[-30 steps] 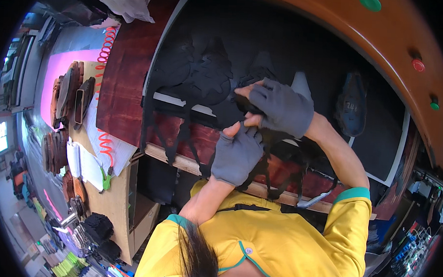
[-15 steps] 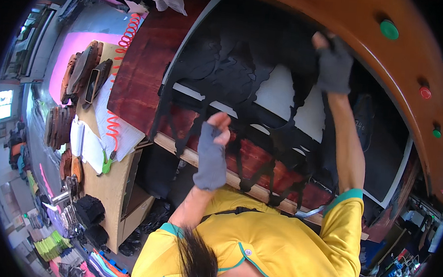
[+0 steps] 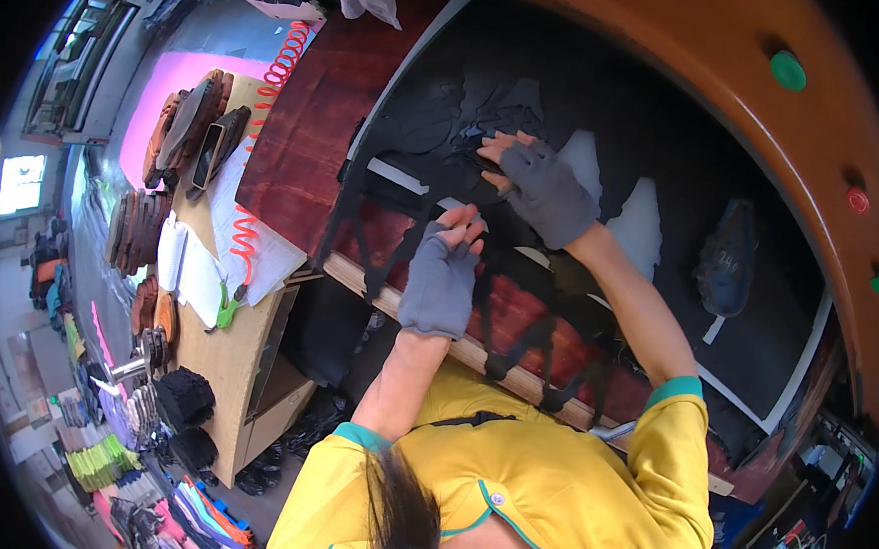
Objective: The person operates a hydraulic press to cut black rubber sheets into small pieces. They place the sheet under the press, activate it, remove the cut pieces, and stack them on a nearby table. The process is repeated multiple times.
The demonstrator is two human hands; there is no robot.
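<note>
- Right hand point(image 3: 543, 190), grey fingerless glove: fingers apart, at rumpled black cut-out sheet pieces point(image 3: 422, 125).
- Pieces lie on left part of flat black surface point(image 3: 656, 132).
- Left hand point(image 3: 441, 283), gloved likewise, nearer the body: fingers curled; cannot tell if gripping.

The right hand point(image 3: 542, 185), in a grey fingerless glove point(image 3: 560, 203), is over dark cut pieces point(image 3: 428, 120) on a black sheet point(image 3: 656, 132) — the left hand point(image 3: 445, 270), gloved alike, hangs half curled near a white strip point(image 3: 397, 176) — while a dark sole-shaped piece point(image 3: 728, 270) lies to the right.
</note>
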